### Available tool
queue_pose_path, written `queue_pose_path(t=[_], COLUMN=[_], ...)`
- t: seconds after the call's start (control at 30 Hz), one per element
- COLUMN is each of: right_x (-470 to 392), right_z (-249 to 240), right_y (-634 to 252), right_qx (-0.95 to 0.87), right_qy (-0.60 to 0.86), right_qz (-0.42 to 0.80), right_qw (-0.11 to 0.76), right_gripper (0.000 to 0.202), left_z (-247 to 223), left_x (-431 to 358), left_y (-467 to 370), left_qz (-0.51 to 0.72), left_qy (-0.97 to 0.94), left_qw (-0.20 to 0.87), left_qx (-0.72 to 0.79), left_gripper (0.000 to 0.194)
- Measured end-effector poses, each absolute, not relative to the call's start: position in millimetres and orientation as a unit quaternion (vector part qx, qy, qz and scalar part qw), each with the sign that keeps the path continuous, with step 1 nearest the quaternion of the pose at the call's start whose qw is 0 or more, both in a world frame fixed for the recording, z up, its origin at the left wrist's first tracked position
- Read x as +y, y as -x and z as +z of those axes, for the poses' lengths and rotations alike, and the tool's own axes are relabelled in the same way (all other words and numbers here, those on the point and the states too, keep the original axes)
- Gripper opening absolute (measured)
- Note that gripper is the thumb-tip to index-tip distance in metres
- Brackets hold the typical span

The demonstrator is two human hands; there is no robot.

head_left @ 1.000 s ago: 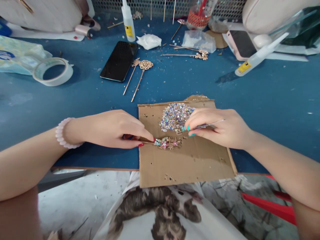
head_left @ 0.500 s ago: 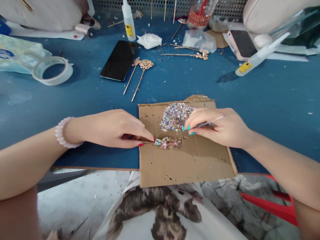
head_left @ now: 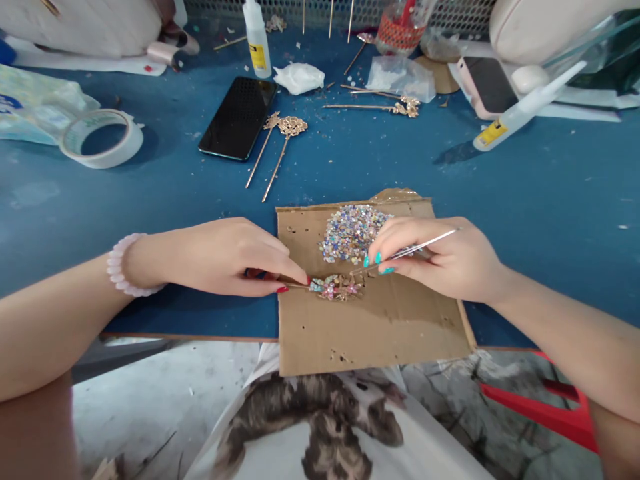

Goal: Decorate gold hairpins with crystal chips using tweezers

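Observation:
A gold hairpin (head_left: 336, 287) with pink and pale green stones lies on a brown cardboard sheet (head_left: 370, 333). My left hand (head_left: 240, 259) pinches its stem at the left edge of the cardboard, a fingertip against the jewelled head. Above the hairpin is a pile of small multicoloured stones (head_left: 350, 230). My right hand (head_left: 435, 257) is closed on a thin metal tool (head_left: 425, 243), whose tip points down-left close to the right end of the hairpin's head. Whether the tip touches it, or carries a stone, is too small to tell.
Two gold hairpins (head_left: 284, 150) and a black phone (head_left: 239, 119) lie behind the cardboard. Farther back are a glue bottle (head_left: 258, 47), more hairpins (head_left: 375, 107) and a plastic bag (head_left: 403, 77). A tape roll (head_left: 103, 139) is at left, another glue bottle (head_left: 515, 115) at right.
The tool in my right hand has tilted, and its tip has moved slightly down-left toward the hairpin's head. My left hand has kept its hold.

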State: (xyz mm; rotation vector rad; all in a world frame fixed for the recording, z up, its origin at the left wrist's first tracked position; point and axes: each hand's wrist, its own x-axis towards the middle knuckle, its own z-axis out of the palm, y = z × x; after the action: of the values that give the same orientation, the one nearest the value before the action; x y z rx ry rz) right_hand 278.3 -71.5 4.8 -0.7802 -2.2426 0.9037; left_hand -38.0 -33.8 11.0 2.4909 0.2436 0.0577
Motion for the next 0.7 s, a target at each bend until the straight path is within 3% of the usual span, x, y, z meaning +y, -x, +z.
queue_pose_path(t=[0.7], right_x=[-75.3], right_z=[0.6], right_y=[-269.0], right_qx=[-0.857], right_qy=[0.274], right_qz=[0.33], right_qw=[0.286], right_gripper=[0.011], left_z=[9.9], left_x=[-34.4], left_y=[37.3], left_qz=[0.026], left_qy=[-0.951], left_qw=[0.297], left_qx=[0.085], left_gripper=[0.028])
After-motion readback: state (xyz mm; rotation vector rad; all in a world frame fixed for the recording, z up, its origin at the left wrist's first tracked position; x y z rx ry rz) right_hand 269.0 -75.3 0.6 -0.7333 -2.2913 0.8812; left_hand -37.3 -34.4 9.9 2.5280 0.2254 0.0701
